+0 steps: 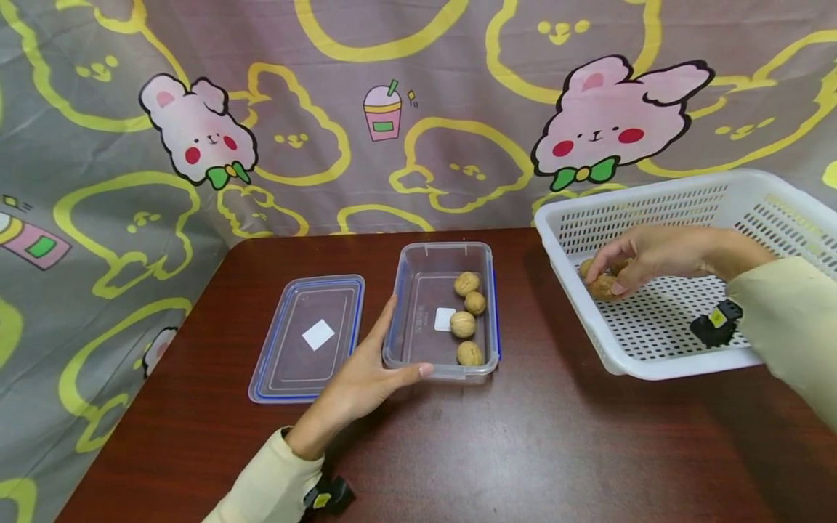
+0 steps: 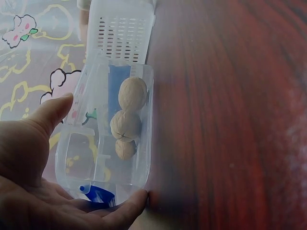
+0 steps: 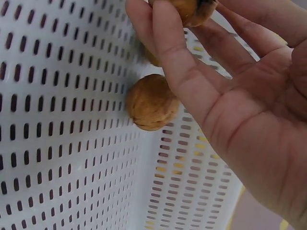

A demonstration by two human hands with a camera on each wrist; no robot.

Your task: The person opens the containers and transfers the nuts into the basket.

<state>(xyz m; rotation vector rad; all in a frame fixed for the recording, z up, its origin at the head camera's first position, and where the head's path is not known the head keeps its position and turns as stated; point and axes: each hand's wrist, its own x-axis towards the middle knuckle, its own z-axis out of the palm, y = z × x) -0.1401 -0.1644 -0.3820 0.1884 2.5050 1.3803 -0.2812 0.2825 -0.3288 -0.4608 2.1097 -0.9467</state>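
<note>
My left hand (image 1: 360, 381) holds the near-left corner of a clear plastic container (image 1: 418, 290), its thumb along the near wall and its fingers at the left side. Several walnuts (image 1: 463, 325) lie along the right half of the container's floor. Within a white perforated basket (image 1: 588, 330), my right hand (image 1: 660, 254) pinches a walnut (image 3: 192, 10) between thumb and fingers. Close by, another walnut (image 3: 152, 102) rests on the basket's floor against the side. In the head view, the right fingers partly cover the walnuts there.
Left of the container lies its flat clear lid (image 1: 281, 370) with a blue seal and a white label. All stand on a dark red-brown table (image 1: 497, 450). A patterned curtain (image 1: 431, 94) hangs behind the table.
</note>
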